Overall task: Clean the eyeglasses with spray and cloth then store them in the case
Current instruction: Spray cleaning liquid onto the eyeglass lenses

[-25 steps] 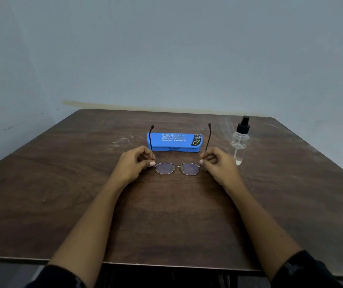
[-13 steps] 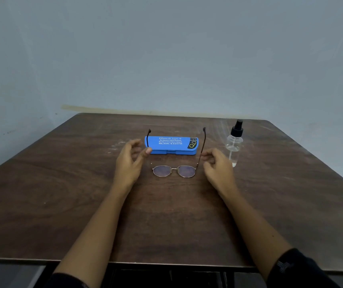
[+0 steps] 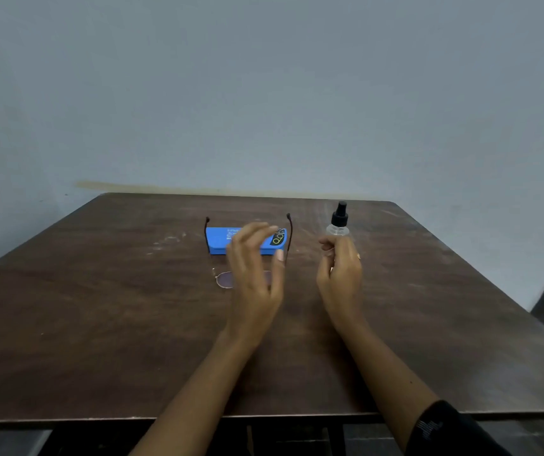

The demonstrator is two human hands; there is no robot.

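Once glasses (image 3: 224, 280) released, right hand (image 3: 341, 271) grips bottle (image 3: 339, 222)

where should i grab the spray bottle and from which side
Wrap the clear round body of the spray bottle, below its black pump head, coming from the near side with the right hand. It stands upright and slim, so fingers can probably close around it, and the eyeglasses and blue case sit off to its left.

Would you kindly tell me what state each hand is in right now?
Left hand: open, fingers spread, holding nothing.
Right hand: fingers curled round the spray bottle.
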